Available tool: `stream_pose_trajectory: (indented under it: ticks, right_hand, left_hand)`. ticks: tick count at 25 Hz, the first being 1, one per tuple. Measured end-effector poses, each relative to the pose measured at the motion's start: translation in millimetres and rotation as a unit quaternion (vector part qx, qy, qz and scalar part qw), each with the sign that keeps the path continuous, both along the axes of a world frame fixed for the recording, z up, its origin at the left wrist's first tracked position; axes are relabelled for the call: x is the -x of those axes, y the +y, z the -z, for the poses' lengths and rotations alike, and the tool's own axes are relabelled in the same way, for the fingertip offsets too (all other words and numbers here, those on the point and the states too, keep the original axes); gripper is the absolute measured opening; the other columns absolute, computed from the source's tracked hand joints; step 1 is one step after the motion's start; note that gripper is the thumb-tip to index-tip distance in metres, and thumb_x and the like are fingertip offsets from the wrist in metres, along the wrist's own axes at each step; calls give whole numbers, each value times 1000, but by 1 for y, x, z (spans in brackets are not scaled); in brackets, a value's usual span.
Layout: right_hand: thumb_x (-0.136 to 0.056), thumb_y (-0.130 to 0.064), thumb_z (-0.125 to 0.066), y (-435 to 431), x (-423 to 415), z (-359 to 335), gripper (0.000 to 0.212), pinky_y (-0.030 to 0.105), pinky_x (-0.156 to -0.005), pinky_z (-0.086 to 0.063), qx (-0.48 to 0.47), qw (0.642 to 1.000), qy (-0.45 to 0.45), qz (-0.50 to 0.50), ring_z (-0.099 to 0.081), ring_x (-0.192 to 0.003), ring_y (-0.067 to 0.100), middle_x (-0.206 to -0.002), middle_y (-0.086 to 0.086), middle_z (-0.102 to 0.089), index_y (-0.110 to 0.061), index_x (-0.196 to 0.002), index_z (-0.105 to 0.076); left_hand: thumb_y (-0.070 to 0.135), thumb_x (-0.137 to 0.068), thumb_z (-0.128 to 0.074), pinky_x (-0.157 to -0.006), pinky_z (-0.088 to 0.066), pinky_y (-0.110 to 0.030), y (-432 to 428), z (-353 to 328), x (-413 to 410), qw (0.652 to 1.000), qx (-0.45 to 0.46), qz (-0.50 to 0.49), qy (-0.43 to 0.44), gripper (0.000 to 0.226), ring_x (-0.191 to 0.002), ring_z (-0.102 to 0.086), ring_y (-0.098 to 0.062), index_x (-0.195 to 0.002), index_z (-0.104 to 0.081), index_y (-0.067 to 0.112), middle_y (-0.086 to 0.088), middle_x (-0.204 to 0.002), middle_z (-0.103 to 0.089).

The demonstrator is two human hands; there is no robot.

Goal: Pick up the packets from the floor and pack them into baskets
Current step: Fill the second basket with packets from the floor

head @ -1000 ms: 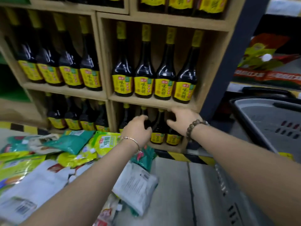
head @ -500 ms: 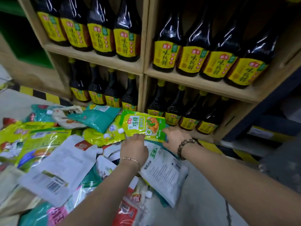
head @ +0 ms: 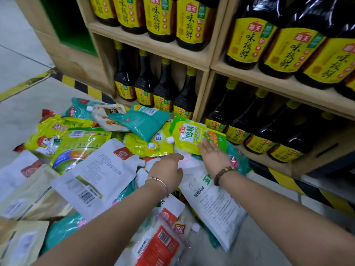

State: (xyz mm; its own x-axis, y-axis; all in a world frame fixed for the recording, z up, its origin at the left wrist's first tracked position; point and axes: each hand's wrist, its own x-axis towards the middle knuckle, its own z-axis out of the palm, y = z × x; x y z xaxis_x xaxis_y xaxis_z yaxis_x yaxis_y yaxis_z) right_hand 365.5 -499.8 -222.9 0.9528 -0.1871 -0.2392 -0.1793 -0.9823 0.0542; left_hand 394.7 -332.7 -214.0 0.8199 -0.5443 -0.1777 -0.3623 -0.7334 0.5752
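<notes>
1. Your open room is the bare, pale floor [head: 23, 108] to the left of the heap, plus a narrower strip at your lower right, edged by yellow-and-black striped tape [head: 284, 181]
2. Straight ahead, the wooden shelf [head: 192, 58] hems you in: its lowest bay sits just behind the heap, and dark bottles [head: 184, 96] with yellow labels stand close to the front edge
3. The packets lie on the floor in one overlapping heap that runs from the left edge of the view up to the foot of the shelf
4. Your right hand [head: 213, 156], with a beaded bracelet at the wrist, has its grip apart; the straight fingers lie flat on the near edge of the yellow-green packet [head: 192, 137], which sits tilted at the heap's far right, just in front of the bottles
5. Your left hand [head: 169, 171], with a thin bangle at the wrist, also has its grip apart; one finger stretches forward and touches the top of the white pouch [head: 213, 206] between your two wrists
6. The packets are glossy, crinkled film, flat and soft-cornered; several carry white screw spouts
7. A teal packet [head: 142, 121] lies across the far part of the heap, and a large white spouted pouch [head: 99, 175] with a barcode lies to your left
</notes>
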Motion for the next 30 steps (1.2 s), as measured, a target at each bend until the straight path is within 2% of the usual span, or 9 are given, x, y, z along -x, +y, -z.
stream_pose_trajectory:
  ticks: [5, 9, 12, 14, 16, 20, 23, 27, 30]
  right_hand:
    - [-94, -3, -40, -10, 4, -22, 44, 37, -70, -49, -101, 977, -175, 67, -63, -98, 31, -118, 13, -63, -21, -133, -49]
    - [-95, -7, -49, -18, 14, -38, 24, 27, -62, -45, -340, 843, -393, 141, -58, -69, 16, -79, 7, -66, -7, -113, -65]
    - [-95, -1, -46, -18, 18, -47, 21, 19, -71, -49, -537, 748, -345, 179, -60, -71, -3, -81, -11, -65, -10, -98, -65]
    - [-95, 0, -45, -11, 21, -47, 28, 19, -71, -51, -598, 720, -290, 198, -61, -69, -3, -78, -15, -66, -19, -86, -63]
    - [-95, 1, -45, -4, 27, -39, 30, 19, -69, -51, -613, 721, -246, 210, -62, -67, -2, -79, -9, -66, -22, -82, -61]
    - [-92, -7, -54, -8, 31, -23, 19, 27, -62, -49, -571, 778, -151, 215, -58, -68, 16, -77, 5, -63, -16, -77, -61]
    - [-90, -11, -59, -29, 18, -19, 7, 24, -63, -50, -551, 758, -184, 298, -58, -82, 17, -97, 8, -65, -13, -96, -63]
    - [-85, -7, -64, -76, -1, -5, 54, 28, -95, -41, -392, 850, -160, 313, -49, -122, 22, -136, 10, -49, -8, -135, -44]
    - [-77, -20, -76, -103, -8, 14, 78, 37, -102, -42, -348, 880, -44, 321, -46, -126, 26, -144, 8, -42, -14, -143, -34]
  left_hand:
    - [8, -90, -55, -85, -38, -20, -7, -7, -10, 951, 190, -168, 177, 39, -106, -55, -20, -128, -52, 7, -12, -126, -59]
    - [21, -86, -66, -91, -40, -31, -12, -15, -10, 890, 295, -211, 276, 67, -113, -49, -19, -143, -31, 13, -7, -130, -47]
    - [41, -73, -76, -103, -40, -43, -8, -18, -17, 857, 322, -222, 335, 94, -124, -48, -23, -148, -22, 22, -2, -139, -41]
    - [35, -74, -75, -94, -50, -43, -8, -19, -18, 808, 380, -215, 395, 72, -107, -62, -20, -135, -43, 16, -5, -128, -57]
    - [11, -84, -64, -75, -58, -39, -10, -24, -12, 768, 435, -214, 420, 26, -83, -70, -20, -110, -59, 13, -6, -101, -70]
    - [-4, -78, -67, -82, -53, -48, -4, -25, -11, 799, 412, -246, 363, 26, -87, -67, -30, -98, -64, 12, -16, -106, -68]
    - [-7, -76, -68, -72, -55, -38, 3, -26, -15, 813, 393, -258, 344, 26, -77, -68, -23, -97, -64, 9, -14, -100, -69]
    - [17, -51, -86, -93, -48, -52, 16, -11, -17, 829, 356, -255, 348, 76, -100, -64, -33, -121, -58, 5, -12, -113, -67]
    - [4, -67, -76, -88, -50, -49, 16, 2, -12, 820, 348, -268, 368, 38, -93, -66, -33, -104, -66, 7, -15, -103, -70]
